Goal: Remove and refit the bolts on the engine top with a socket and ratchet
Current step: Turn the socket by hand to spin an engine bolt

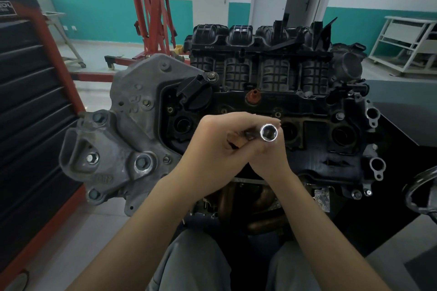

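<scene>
- Because it stands at the far left within arm's reach, the red tool cabinet [35, 106] looks placed to keep tools beside the job; its dark drawers are shut.
- Next comes the grey cast bracket [132, 130] on the engine's left end, studded with hex bolts and well apart from both hands.
- While the engine top [314, 111] lies straight ahead, the left hand [212, 146] hovers above its middle, fingers curled round what looks like a brown tool handle, probably the ratchet, though most of it is hidden.
- Held mouth-up toward the camera, the socket [268, 133] seems raised for checking or for seating on the drive, not yet lowered onto any fastener.
- It is a bright chrome cylinder with a dark toothed bore, clean against the grimy black cover.
- Pressed against the left hand, the right hand [269, 156] has its fingers wrapped about the socket's lower end, steadying it; it is touching nothing on the engine.
- Small bolts [339, 116] sit along the cover's edges to the right, apparently undisturbed, so the work looks early.
- At far right, a white metal rack [406, 42] stands by the wall.
</scene>
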Demonstrator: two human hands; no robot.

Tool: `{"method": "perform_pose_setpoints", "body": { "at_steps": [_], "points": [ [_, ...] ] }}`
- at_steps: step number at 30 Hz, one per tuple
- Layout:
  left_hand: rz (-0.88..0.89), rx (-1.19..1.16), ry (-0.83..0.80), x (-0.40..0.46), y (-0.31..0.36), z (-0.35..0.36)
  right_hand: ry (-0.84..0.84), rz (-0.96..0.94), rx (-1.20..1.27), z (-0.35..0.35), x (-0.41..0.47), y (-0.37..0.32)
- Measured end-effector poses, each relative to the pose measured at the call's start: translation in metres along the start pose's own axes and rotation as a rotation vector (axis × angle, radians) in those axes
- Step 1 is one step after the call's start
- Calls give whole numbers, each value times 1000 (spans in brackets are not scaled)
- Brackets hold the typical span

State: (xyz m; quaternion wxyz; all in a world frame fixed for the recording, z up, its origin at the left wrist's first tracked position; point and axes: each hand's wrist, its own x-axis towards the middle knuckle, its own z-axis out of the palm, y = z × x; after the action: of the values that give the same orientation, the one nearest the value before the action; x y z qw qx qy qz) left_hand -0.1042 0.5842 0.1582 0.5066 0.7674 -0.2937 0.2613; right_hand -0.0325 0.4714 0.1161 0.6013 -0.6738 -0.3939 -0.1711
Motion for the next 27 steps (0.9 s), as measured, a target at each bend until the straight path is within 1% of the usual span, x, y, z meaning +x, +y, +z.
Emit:
{"method": "perform_pose_setpoints", "body": {
  "at_steps": [3,5,6,9,11,12,14,17,20,24,27],
  "points": [
    [31,118,89,0,0,2,16,-17,52,1,0,-6],
    [78,177,117,-1,0,3,55,-15,11,1,0,-3],
    [90,184,122,-1,1,3,44,-11,-7,1,-1,-1],
    [64,91,54,-1,2,-1,30,44,-45,-2,-2,7],
    [45,53,-2,-2,2,-1,24,18,-36,-1,-2,6],
    [39,68,-2,-2,2,-1,29,2,-27,0,-1,3],
    [33,125,49,0,1,2,62,-12,-13,1,0,-3],
    [43,147,108,0,1,4,61,1,17,1,1,-3],
    [60,120,88,-1,2,2,79,3,-23,1,0,2],
    [34,-1,20,-4,1,0,82,18,-34,0,-2,8],
    [30,58,53,-3,-1,1,44,17,-42,2,-3,1]
  ]
}}
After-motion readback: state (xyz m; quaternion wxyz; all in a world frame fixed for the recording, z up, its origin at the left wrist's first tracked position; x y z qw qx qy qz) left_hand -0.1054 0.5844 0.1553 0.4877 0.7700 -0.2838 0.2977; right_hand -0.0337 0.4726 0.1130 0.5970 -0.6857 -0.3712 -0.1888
